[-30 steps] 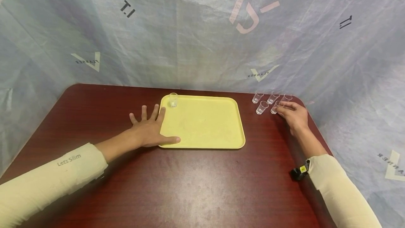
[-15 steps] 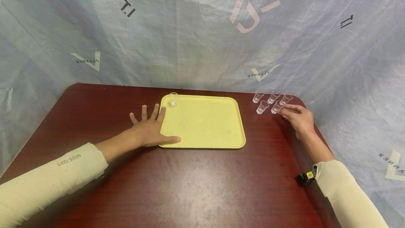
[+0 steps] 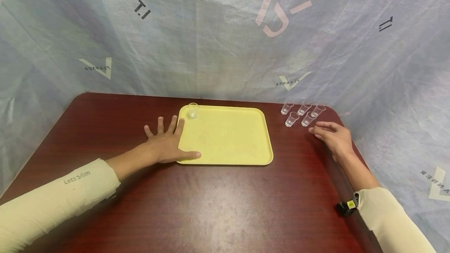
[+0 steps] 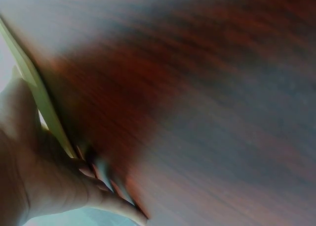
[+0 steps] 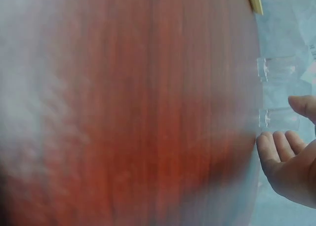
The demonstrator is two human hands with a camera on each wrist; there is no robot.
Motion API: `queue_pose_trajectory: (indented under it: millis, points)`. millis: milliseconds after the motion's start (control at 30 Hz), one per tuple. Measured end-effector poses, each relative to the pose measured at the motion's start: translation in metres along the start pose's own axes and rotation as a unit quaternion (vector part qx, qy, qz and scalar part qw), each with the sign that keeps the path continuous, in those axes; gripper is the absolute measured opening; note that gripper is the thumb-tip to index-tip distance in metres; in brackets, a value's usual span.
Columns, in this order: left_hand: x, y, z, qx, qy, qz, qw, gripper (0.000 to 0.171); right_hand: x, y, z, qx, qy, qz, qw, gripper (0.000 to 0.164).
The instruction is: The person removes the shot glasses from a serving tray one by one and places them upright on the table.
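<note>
My left hand (image 3: 164, 143) lies spread on the left edge of a yellow tray (image 3: 228, 136), its thumb over the near left corner. One clear shot glass (image 3: 193, 111) stands upright in the tray's far left corner. At the table's far right, several clear shot glasses (image 3: 292, 119) stand in two rows. Just short of the nearest right shot glass (image 3: 308, 119), my right hand (image 3: 334, 138) hovers with loosely bent fingers and nothing in them. In the right wrist view, a gap shows between the thumb and fingers, with two shot glasses (image 5: 279, 119) beyond.
The dark red wooden table (image 3: 211, 206) has rounded far corners. A grey printed sheet (image 3: 197, 42) hangs behind it and along both sides, close to the glasses. A black wrist camera (image 3: 346, 207) sits under the right sleeve.
My right hand has let go of the near right shot glass and drawn back toward the lower right. The glass stays standing in its row. The left hand and tray have not moved.
</note>
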State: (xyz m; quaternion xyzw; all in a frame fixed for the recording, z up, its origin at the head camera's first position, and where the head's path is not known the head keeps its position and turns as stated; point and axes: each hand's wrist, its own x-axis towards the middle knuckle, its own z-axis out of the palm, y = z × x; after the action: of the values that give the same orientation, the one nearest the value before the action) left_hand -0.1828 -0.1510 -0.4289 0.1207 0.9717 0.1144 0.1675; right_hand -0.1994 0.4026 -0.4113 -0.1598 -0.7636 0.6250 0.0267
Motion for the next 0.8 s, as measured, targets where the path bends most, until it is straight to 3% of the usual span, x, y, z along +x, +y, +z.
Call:
queue_pose_trajectory:
  millis: [300,533,800]
  points:
    - [-0.001,0.000,-0.001,-0.003,-0.001,0.000,1.0000,0.154,-0.013,-0.001,0.012,-0.020,-0.027,-0.018,0.999,0.044]
    - [-0.002,0.000,-0.001,-0.003,-0.002,-0.001,1.0000,0.154,-0.020,-0.006,0.026,-0.047,-0.047,-0.036,0.997,0.039]
    - [-0.001,0.000,-0.001,-0.005,-0.001,0.002,1.0000,0.153,-0.024,-0.011,0.046,-0.096,-0.067,-0.049,0.992,0.053]
